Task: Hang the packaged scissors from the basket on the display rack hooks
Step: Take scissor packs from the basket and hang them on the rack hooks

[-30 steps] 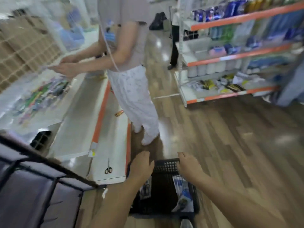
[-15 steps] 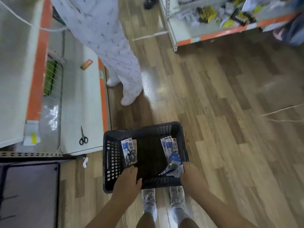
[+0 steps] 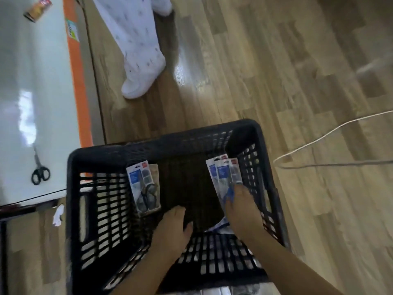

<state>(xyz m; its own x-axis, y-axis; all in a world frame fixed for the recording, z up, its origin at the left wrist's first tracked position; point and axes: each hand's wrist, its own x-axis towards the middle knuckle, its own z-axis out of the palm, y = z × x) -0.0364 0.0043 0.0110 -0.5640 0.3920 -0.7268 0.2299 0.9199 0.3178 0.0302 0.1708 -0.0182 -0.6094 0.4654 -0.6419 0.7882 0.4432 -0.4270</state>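
1. Grip, right hand (image 3: 241,211): reaching into the basket (image 3: 89,209), fingertips on the fanned stack of packaged scissors (image 3: 223,175) against the basket's right wall. Blur hides whether the fingers have closed on a pack or only rest on it; I cannot tell.
2. Grip, left hand (image 3: 172,228): inside the basket near its near wall, fingers bent downward, just short of the second pack. Nothing visibly held; whether it is closed I cannot tell.
3. Second pack of scissors (image 3: 144,188): propped upright-ish by the basket's left wall, well apart from the right-hand stack.
4. Reason for placement, my judgement: packs lean on opposite walls, so one hand goes to each; hang-tab ends point away from me, toward the far rim.
5. Loose black scissors (image 3: 39,169): unpackaged, on the white shelf (image 3: 32,81) left of the basket; not stock to hang.
6. Small orange box (image 3: 37,9): far end of the same shelf.
7. Another person's white trouser leg and shoe (image 3: 141,67): on the floor beyond the basket's far rim, a likely obstruction when I rise.
8. Pale cord (image 3: 319,141): trailing on the floor right of the basket; trip risk.
9. Display rack hooks: not in view.
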